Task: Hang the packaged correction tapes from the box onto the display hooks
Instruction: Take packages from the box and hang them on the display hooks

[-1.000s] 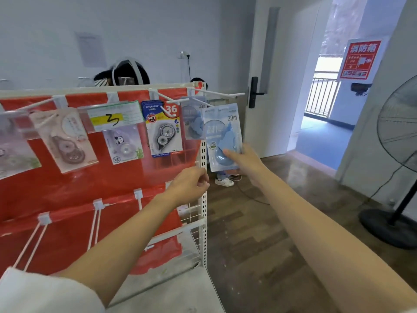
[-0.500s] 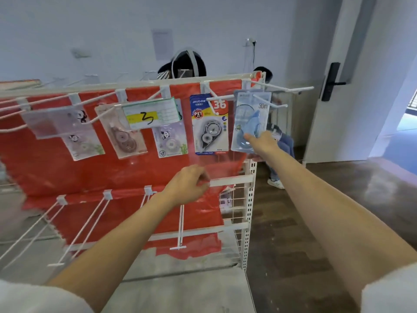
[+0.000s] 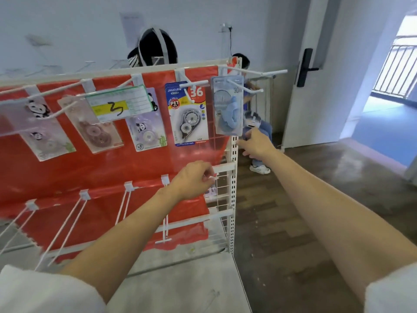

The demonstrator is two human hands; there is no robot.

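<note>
- My right hand (image 3: 256,146) is just under the blue correction tape pack (image 3: 228,107). Its fingers reach up to the pack's bottom right corner. I think they touch it, but the view is too blurry to be sure, and I cannot tell if they pinch it.
- The blue pack hangs on the white hook (image 3: 244,88) at the right end of the top row, at about 1 o'clock from my left hand.
- My left hand (image 3: 195,178) is lower down, in front of the red sheet (image 3: 67,170). Its fingers are curled with the tips pressed together. I cannot tell if something tiny is between them.
- My two hands are well apart.
- At 9 o'clock from the blue pack hangs the pack with a big 36 (image 3: 187,112). More packs hang further left, two of them with pandas.
- A green and yellow price card (image 3: 118,102) sits on one hook.
- The lower hooks (image 3: 126,204) stick out bare.
</note>
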